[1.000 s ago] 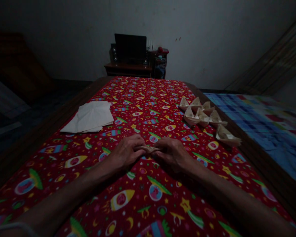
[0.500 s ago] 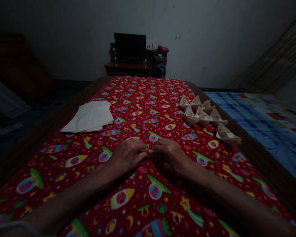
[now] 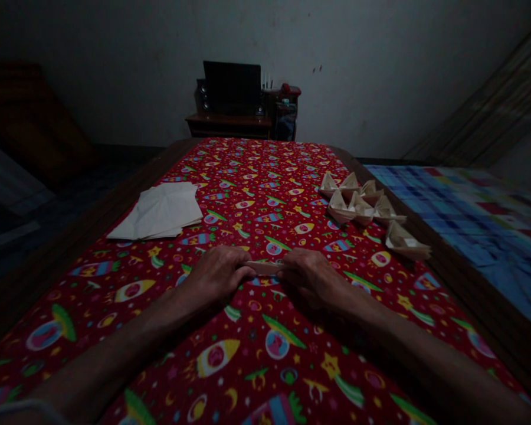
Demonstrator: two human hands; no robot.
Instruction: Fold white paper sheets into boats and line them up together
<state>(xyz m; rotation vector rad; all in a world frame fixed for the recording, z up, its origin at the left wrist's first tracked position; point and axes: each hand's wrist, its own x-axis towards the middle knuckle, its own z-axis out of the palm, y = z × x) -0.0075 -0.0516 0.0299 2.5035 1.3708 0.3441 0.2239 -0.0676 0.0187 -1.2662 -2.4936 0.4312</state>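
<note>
Between my two hands a narrow strip of folded paper (image 3: pixel 266 268) stretches just above the red patterned cloth. My left hand (image 3: pixel 222 270) pinches its left end, thumb toward the middle. The right end sits in my right hand (image 3: pixel 308 273), whose fingers curl over it and hide that part. On the left lies a stack of pale paper sheets (image 3: pixel 161 211), apart from my hands. Several folded paper boats (image 3: pixel 356 203) stand grouped on the right, and a single paper boat (image 3: pixel 406 242) sits nearer to me.
A red cloth (image 3: pixel 265 330) with rockets and planets covers the long table. Beyond its far end, a dark monitor (image 3: pixel 232 82) and speakers stand on a wooden desk (image 3: pixel 228 124). A checked blue bedspread (image 3: pixel 451 212) lies to the right, and wooden furniture (image 3: pixel 30 118) stands left.
My hands have moved apart, the left one leftward, so more of the folded paper strip shows between them. The stack and the paper boats stay in place.
</note>
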